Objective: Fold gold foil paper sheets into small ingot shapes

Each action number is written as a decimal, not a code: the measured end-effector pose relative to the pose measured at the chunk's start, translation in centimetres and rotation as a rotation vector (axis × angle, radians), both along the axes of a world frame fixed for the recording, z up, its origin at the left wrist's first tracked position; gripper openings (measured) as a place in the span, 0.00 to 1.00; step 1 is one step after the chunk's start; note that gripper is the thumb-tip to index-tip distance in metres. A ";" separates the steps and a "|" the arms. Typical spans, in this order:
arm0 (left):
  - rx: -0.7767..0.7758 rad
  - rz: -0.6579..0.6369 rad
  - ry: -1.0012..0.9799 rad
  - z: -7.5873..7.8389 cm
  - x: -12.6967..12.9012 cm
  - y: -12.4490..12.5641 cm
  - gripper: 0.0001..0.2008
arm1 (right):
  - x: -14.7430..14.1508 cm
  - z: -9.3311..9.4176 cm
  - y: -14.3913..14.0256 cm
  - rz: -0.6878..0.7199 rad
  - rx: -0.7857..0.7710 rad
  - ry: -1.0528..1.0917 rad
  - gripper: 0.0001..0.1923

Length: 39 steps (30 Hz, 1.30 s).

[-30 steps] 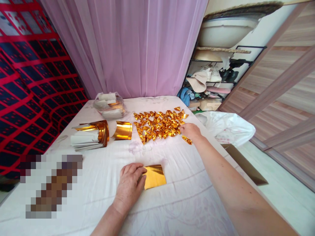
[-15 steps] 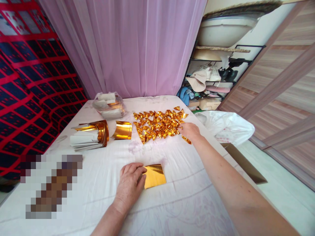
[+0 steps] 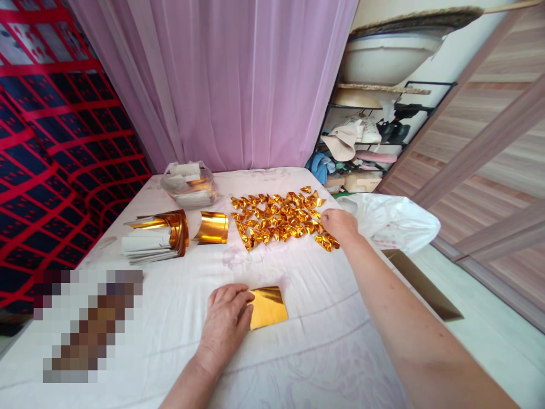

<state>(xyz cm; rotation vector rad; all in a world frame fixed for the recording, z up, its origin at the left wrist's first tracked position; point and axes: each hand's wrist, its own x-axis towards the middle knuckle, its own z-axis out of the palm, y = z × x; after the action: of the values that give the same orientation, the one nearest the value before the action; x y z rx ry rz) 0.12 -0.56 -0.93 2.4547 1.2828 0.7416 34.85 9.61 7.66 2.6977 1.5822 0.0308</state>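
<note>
Left hand (image 3: pixel 225 318) rests on gold sheet (image 3: pixel 269 308) in front of gold folds (image 3: pixel 276 216), apparently steadying it. Right hand (image 3: pixel 340 224) at folds' right edge, fingertips hidden. Either grip clamped: cannot tell. Stack (image 3: pixel 147 244) left of folds, seemingly within reach.

Over to the left of the folded pieces (image 3: pixel 276 220) sit the curved sheets (image 3: pixel 212 228) and, farther out, the stack (image 3: pixel 149 242). Before the pieces lies the flat sheet (image 3: pixel 269 308); behind them hangs the curtain (image 3: pixel 238 85).
</note>
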 end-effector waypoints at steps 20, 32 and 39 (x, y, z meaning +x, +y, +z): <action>-0.006 -0.001 0.016 -0.1 -0.1 0.0 0.10 | -0.2 -1.6 0.5 0.043 -0.057 0.018 0.16; -0.004 0.006 0.023 -0.1 -0.3 0.0 0.10 | 0.4 -1.2 1.8 0.116 0.067 0.006 0.17; 0.074 -0.007 0.049 -0.4 -0.4 0.0 0.10 | 2.1 -0.8 4.7 0.063 0.085 -0.011 0.17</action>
<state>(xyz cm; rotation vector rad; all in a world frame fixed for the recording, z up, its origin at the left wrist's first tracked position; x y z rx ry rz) -0.29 -0.61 -1.34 2.5491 1.2852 0.7443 36.95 14.29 6.82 2.7039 1.7004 0.1155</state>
